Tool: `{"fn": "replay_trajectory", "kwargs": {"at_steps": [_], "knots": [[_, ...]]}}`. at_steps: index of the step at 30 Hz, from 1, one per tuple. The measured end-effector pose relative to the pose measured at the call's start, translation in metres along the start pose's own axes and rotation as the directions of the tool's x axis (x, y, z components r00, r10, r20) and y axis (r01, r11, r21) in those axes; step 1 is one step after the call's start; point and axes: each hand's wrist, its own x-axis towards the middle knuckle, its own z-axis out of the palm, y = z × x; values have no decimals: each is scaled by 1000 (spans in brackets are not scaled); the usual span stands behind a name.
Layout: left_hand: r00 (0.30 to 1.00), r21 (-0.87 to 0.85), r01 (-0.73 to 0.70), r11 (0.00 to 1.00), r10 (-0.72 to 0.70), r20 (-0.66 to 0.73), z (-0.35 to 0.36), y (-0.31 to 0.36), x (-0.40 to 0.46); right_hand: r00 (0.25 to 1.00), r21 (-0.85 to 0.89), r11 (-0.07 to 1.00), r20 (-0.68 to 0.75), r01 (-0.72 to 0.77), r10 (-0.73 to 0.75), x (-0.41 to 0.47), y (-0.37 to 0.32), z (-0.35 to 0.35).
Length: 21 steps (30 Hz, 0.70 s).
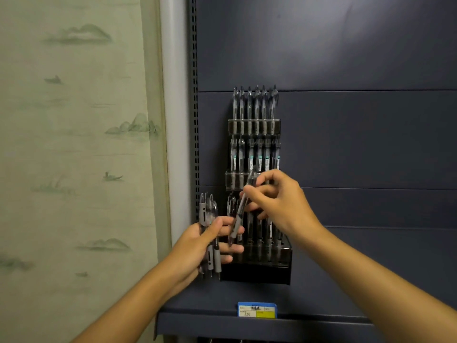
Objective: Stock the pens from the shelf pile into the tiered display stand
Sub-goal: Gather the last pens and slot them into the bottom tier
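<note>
I judge the stocking well along. Above my fingers, the tiered display stand (257, 258) already carries a full-looking top row of six pens and a middle row of about seven; the bottom row, just behind my fingers, has some pens, but my hands hide its count. My right hand (279, 204) pinches a single pen (241, 209) between thumb and curled fingertips, tilted, its tip low beside my left fingers and not yet in a slot. My left hand (197, 246) grips a small bundle of spare pens (210, 233), three or four upright, thumb over them. Those plus the pinched one remain. A price tag (257, 310) sits on the shelf edge (321, 323) below my hands.
</note>
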Motion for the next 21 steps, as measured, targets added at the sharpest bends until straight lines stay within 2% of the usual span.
{"fn": "replay_trajectory", "kwargs": {"at_steps": [7,13,21], "knots": [[998,-26,-9,1000,8,-56,-20,-3,1,992,-98,995,-121,26,-37,13,7,-24],[998,-24,-1,1000,0,-60,-26,-4,-3,993,-154,988,-115,-29,11,7,31,-16],[998,-26,-6,1000,5,-61,-28,-4,-5,998,-264,964,-60,-27,12,5,46,-4]]}}
